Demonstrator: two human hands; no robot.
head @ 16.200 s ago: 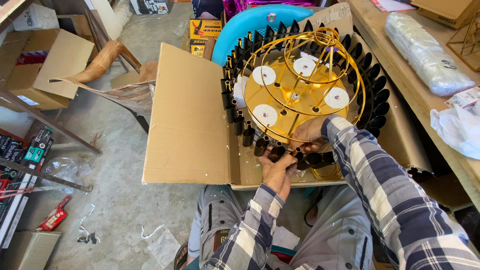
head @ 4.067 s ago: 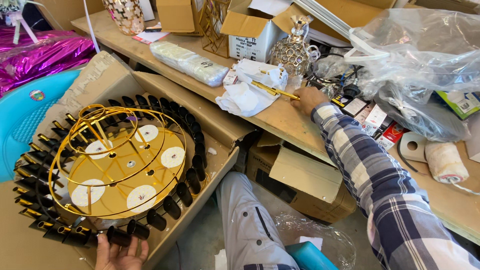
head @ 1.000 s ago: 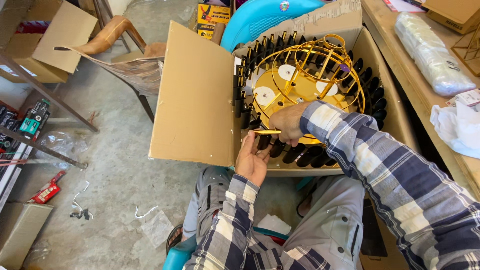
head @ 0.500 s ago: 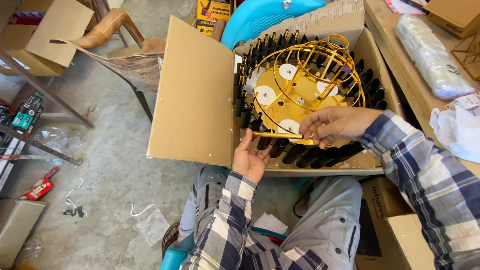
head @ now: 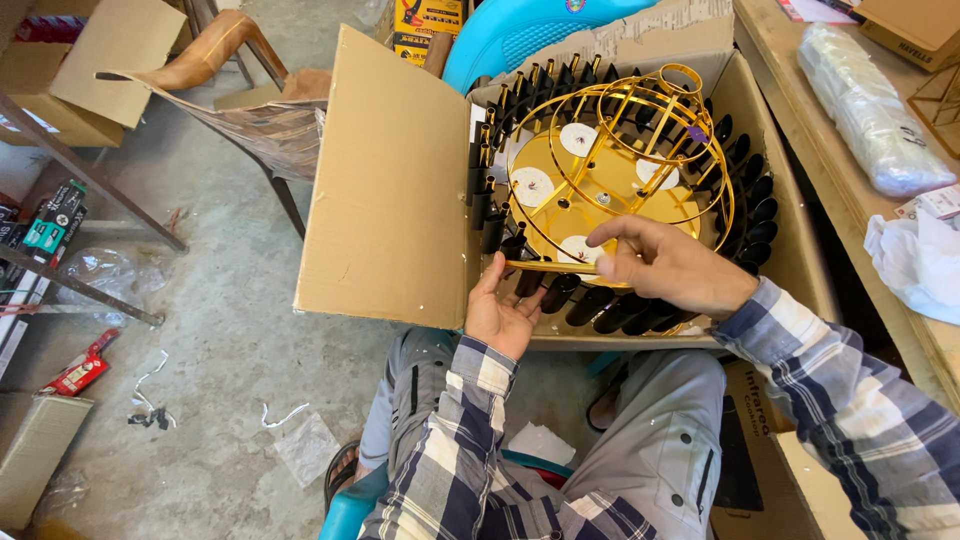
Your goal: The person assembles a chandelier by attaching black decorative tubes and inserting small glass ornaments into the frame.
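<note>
A round gold chandelier frame (head: 610,170) with a ring of black holders lies in an open cardboard box (head: 395,190) on my lap. My right hand (head: 665,265) pinches a thin gold rod (head: 550,267) at the frame's near rim. The rod points left. My left hand (head: 503,312) sits palm up under the near edge, fingers touching the black holders by the rod's tip. Plaid sleeves cover both arms.
A wooden bench (head: 850,150) on the right carries a bubble-wrapped bundle (head: 865,110) and white plastic (head: 920,265). A turquoise plastic chair (head: 520,30) stands behind the box. Cartons (head: 95,50), metal legs and scraps lie on the concrete floor to the left.
My right hand has slid slightly left along the near rim with the gold rod. My left hand stays under the rim.
</note>
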